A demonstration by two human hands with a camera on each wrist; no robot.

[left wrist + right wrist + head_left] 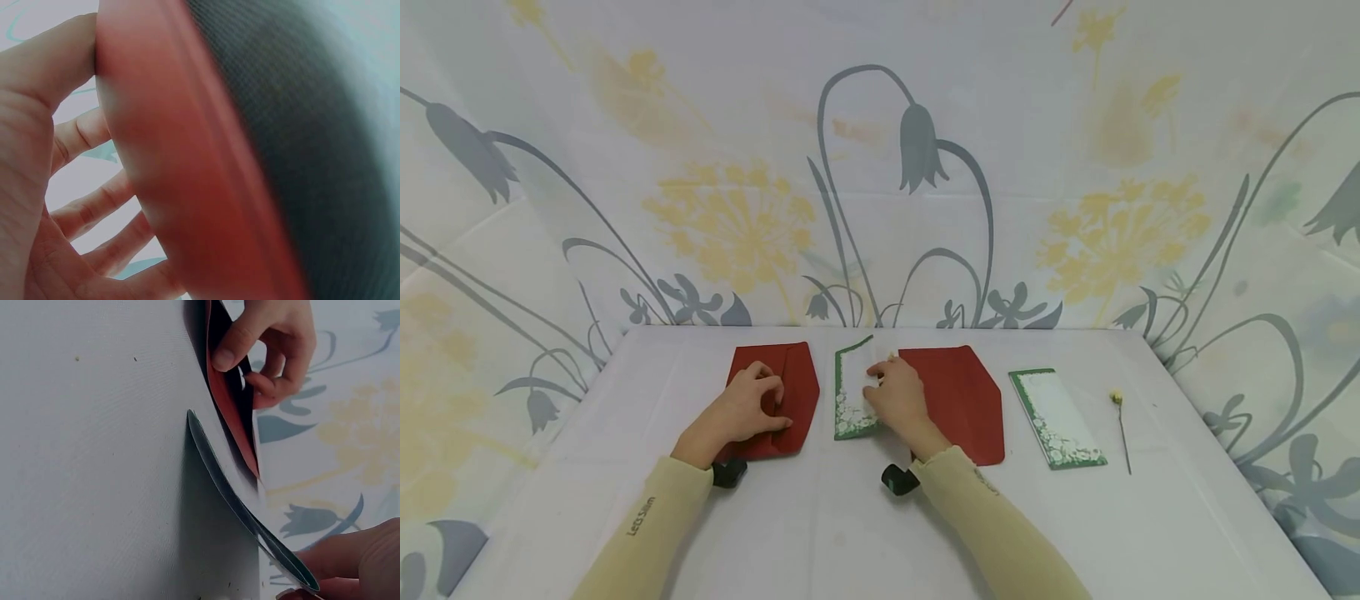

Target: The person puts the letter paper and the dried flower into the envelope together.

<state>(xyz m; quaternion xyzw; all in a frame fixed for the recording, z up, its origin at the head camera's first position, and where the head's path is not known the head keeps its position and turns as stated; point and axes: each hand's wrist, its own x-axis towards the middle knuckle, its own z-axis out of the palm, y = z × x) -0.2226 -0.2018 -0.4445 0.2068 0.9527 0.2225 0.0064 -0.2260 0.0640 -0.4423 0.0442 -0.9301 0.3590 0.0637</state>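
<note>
My left hand (pixel 737 408) is over a red envelope (pixel 801 387) at the left. Its thumb and fingers hold the envelope's opening, where the right wrist view shows a dark gap between the layers. The left wrist view shows the thumb and spread fingers (pixel 94 200) at the red paper's edge. Between the two envelopes, my right hand (pixel 898 396) pinches the right edge of a white card (pixel 852 392) with a green border and white flowers. That card (pixel 228 494) bows and tilts up from the table. A small pale bloom shows by the right fingertips.
A second red envelope (pixel 962 400) lies right of my right hand, partly covered by it. Farther right are another green-bordered card (pixel 1060 417) and a yellow flower (pixel 1117 398) on a thin stem. A flower-patterned cloth (pixel 880 233) rises behind the white tabletop (pixel 820 533).
</note>
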